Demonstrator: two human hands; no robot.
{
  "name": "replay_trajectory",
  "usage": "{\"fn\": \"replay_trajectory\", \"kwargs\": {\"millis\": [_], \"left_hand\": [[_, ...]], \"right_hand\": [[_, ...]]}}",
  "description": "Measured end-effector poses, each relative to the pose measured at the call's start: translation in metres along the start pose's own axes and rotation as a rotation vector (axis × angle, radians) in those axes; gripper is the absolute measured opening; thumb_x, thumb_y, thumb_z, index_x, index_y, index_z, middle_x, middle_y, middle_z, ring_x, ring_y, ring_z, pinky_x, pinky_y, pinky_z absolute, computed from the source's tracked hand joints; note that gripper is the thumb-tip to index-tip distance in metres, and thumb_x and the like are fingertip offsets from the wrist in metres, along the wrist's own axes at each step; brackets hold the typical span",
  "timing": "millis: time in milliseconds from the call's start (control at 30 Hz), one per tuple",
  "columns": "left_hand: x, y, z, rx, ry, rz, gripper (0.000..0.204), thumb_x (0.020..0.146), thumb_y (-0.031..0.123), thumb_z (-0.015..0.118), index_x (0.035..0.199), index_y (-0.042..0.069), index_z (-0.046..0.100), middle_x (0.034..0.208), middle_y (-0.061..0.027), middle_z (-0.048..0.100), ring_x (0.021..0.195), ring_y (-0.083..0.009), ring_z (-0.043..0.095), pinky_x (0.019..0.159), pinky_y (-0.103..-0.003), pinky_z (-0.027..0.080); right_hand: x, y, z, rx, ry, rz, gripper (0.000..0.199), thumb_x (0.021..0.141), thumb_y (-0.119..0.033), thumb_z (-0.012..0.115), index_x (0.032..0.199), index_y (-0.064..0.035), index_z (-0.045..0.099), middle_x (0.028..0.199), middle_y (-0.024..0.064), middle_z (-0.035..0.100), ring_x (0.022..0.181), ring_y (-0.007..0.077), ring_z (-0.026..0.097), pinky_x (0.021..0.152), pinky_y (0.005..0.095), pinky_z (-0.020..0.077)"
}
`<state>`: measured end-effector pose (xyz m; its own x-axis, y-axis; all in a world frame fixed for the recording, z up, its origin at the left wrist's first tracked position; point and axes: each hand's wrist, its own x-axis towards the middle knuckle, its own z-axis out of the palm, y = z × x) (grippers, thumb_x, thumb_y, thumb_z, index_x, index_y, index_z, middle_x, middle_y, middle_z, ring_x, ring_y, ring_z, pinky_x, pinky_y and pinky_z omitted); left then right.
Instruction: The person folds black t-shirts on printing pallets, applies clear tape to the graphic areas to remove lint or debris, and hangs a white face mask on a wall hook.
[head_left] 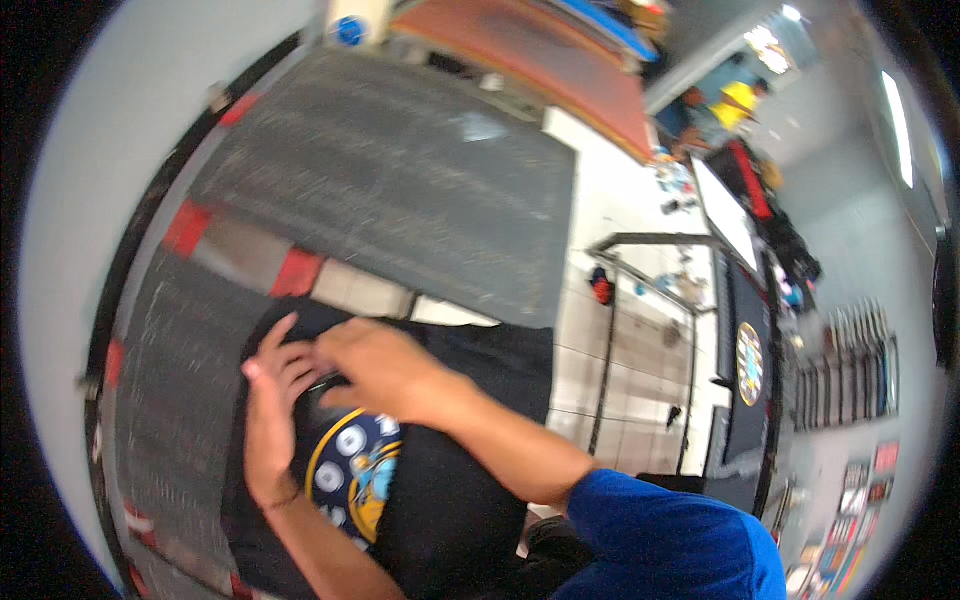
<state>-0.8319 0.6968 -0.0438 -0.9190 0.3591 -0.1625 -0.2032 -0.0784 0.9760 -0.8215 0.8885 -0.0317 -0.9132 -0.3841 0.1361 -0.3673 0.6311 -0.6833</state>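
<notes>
A black garment [460, 500] lies over a dark grey flat board, with a round navy, yellow and white print [350, 465] on it. A dark fold of the cloth covers the print's right part. Above the print's left edge, my left hand [272, 400] is held with its fingers apart, and a thin band circles the wrist. My right hand [385, 370] reaches across from the right, its fingers bent by the left fingertips at the print's upper edge. A small shiny bit shows between the hands, too blurred to name; the right fingertips are partly hidden.
Another large dark grey board [400, 180] lies beyond, with red-and-white patches [295, 272] along the gap. At right stand a metal frame [655, 240] and a dark cloth with a similar round print [750, 365]. A person in yellow [735, 105] is far back.
</notes>
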Motion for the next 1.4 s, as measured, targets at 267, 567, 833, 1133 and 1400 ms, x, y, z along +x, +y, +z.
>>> {"fn": "replay_trajectory", "kwargs": {"millis": [267,567,833,1133,1400], "left_hand": [[0.005,-0.004,0.010,0.014,-0.041,-0.004,0.097,0.098,0.079,0.022,0.154,0.002,0.035,0.121,-0.0155,0.056,0.112,-0.0259,0.058,0.106,-0.041,0.043],[0.005,-0.005,0.005,0.022,-0.022,-0.019,0.098,0.096,0.081,0.024,0.155,0.002,0.033,0.120,-0.0145,0.055,0.112,-0.0246,0.056,0.106,-0.040,0.043],[0.006,-0.006,0.004,0.019,-0.038,-0.036,0.100,0.095,0.082,0.024,0.156,0.003,0.031,0.122,-0.0144,0.055,0.112,-0.0246,0.056,0.106,-0.040,0.042],[0.006,-0.009,0.002,0.010,-0.050,-0.024,0.093,0.098,0.079,0.021,0.155,0.008,0.034,0.120,-0.0110,0.058,0.110,-0.0217,0.056,0.104,-0.038,0.042],[0.006,-0.008,0.002,-0.010,-0.051,-0.024,0.090,0.099,0.078,0.022,0.155,0.009,0.035,0.120,-0.0116,0.058,0.110,-0.0222,0.056,0.106,-0.039,0.042]], "right_hand": [[-0.008,-0.001,0.019,-0.127,0.108,0.131,0.058,0.061,-0.020,0.091,0.109,-0.0042,0.062,0.108,0.0110,0.061,0.105,0.0318,0.057,0.086,0.0430,0.0476],[-0.007,-0.002,0.020,-0.087,0.118,0.129,0.057,0.061,-0.017,0.091,0.109,-0.0039,0.062,0.108,0.0110,0.062,0.106,0.0320,0.057,0.088,0.0432,0.0469],[-0.007,-0.003,0.017,-0.104,0.080,0.136,0.052,0.068,-0.016,0.088,0.110,-0.0042,0.060,0.107,0.0109,0.059,0.104,0.0316,0.055,0.088,0.0424,0.0461],[-0.008,0.005,0.009,-0.011,0.056,0.087,0.042,0.071,-0.019,0.086,0.101,-0.0055,0.059,0.099,0.0107,0.058,0.100,0.0321,0.054,0.087,0.0429,0.0448],[-0.004,0.001,0.007,-0.049,-0.004,0.116,0.044,0.068,-0.016,0.086,0.103,-0.0038,0.062,0.105,0.0136,0.062,0.105,0.0343,0.057,0.089,0.0452,0.0482]]}}
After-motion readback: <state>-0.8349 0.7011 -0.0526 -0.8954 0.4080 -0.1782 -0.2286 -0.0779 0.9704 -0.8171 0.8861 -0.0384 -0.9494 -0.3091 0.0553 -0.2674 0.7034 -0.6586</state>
